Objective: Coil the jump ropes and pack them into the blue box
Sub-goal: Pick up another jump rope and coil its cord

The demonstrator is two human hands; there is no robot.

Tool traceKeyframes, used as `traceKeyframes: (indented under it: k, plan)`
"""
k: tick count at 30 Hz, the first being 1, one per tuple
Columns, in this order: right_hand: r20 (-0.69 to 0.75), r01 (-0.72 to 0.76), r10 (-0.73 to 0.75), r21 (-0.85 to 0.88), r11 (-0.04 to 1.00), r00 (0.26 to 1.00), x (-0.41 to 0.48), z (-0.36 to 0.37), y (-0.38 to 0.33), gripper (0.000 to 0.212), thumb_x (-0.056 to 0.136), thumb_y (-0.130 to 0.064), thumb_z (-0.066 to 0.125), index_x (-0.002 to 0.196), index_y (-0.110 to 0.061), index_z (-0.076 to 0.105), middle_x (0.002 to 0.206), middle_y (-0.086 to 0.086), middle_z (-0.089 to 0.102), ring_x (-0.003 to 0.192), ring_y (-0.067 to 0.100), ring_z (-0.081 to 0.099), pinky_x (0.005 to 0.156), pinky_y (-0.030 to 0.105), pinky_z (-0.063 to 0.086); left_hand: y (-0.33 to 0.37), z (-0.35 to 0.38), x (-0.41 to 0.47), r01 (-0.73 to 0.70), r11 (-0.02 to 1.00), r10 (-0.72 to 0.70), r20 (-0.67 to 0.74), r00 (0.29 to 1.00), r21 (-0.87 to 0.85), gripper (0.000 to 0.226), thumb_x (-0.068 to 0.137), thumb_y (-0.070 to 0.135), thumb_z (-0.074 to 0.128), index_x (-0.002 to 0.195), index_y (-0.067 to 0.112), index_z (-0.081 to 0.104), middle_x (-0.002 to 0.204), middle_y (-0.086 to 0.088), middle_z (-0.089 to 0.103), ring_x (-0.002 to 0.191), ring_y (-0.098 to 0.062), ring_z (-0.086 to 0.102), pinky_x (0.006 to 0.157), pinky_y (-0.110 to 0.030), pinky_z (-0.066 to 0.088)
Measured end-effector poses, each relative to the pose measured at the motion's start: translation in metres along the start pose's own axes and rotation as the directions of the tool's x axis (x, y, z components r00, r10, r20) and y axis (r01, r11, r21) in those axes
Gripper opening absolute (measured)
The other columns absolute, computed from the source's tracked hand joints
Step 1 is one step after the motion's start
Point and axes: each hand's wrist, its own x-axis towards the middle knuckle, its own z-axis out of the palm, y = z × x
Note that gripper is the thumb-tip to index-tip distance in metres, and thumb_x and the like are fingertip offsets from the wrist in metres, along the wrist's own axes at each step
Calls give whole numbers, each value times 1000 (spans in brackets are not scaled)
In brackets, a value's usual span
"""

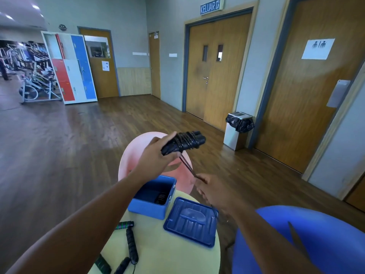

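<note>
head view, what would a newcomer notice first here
Mid-frame, the left hand holds up a black jump rope, cord wound round its handles, while the right hand pulls the loose end taut. Below, the open blue box sits on a pale yellow table, its lid beside it.

The blue box (147, 209) stood open, free from above; inside, a coiled rope (161, 197) took the right part, and the left part was bare. The lid (190, 221) lay just right of it. Loose rope handles (131, 241) occupied the table's (167, 254) front left. Beyond the box a cord (187, 167) ran tight between the left hand (154, 157) and the right hand (215, 192). A blue ball (316, 234) closed the right side.
</note>
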Motion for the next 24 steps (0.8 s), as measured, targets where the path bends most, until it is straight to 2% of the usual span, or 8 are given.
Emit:
traceKeyframes:
  k: [3,5,7,11,14,19,21,24]
  plan:
    - [19,84,-82,-185,979,996,-2,-1,-1,30,101,-32,50,95,-6,63,61,-2,48,52,7,40,54,23,35,-14,-3,6,94,991,-95,9,995,101,69,93,19,72,153,27,39,132,-7,48,104,-16,57,77,-3,44]
    - [51,131,-121,-324,937,991,-2,-6,-7,25,100,-32,50,85,-17,63,62,-5,51,54,7,43,57,26,36,-24,-1,7,115,943,-136,48,990,311,73,91,27,72,153,25,34,134,-9,48,115,-29,57,93,-27,46]
    - [90,196,-174,-464,864,981,-1,-16,-19,24,99,-33,51,78,-28,60,64,-8,54,58,9,47,58,29,37,-27,6,4,126,906,-172,80,982,404,71,91,29,72,149,16,34,136,-12,48,118,-35,56,96,-40,44]
    - [145,309,-287,-656,689,947,-4,-52,-60,19,98,-32,53,92,-26,70,83,-8,68,78,10,61,72,37,51,-12,22,-11,-57,884,-93,294,951,464,54,89,30,74,128,10,43,128,-11,50,106,-35,60,89,-46,49]
    - [144,345,-327,-603,719,934,-4,-75,-77,17,97,-30,58,91,-22,71,80,-7,69,75,13,63,72,37,51,3,24,-17,-175,934,33,413,910,312,52,87,30,77,123,17,42,126,-4,53,100,-24,60,85,-35,51]
    - [172,296,-259,-246,923,951,3,-93,-75,21,90,-36,66,88,-16,72,86,5,70,73,16,62,70,23,46,24,15,-24,-332,921,214,445,870,206,58,85,29,79,118,31,31,112,3,58,91,-16,62,78,-30,51]
    - [219,256,-220,-153,954,951,3,-90,-71,30,87,-40,65,92,-11,70,90,6,70,76,10,64,70,20,48,30,12,-26,-408,887,288,433,854,217,57,86,30,78,122,28,33,113,4,57,97,-14,58,81,-30,50]
    - [265,205,-188,-35,978,946,2,-83,-62,33,88,-41,63,86,-8,62,72,0,63,65,10,58,57,19,44,29,9,-27,-514,817,389,411,825,260,54,88,30,76,120,28,33,127,-3,59,112,-18,55,90,-34,49]
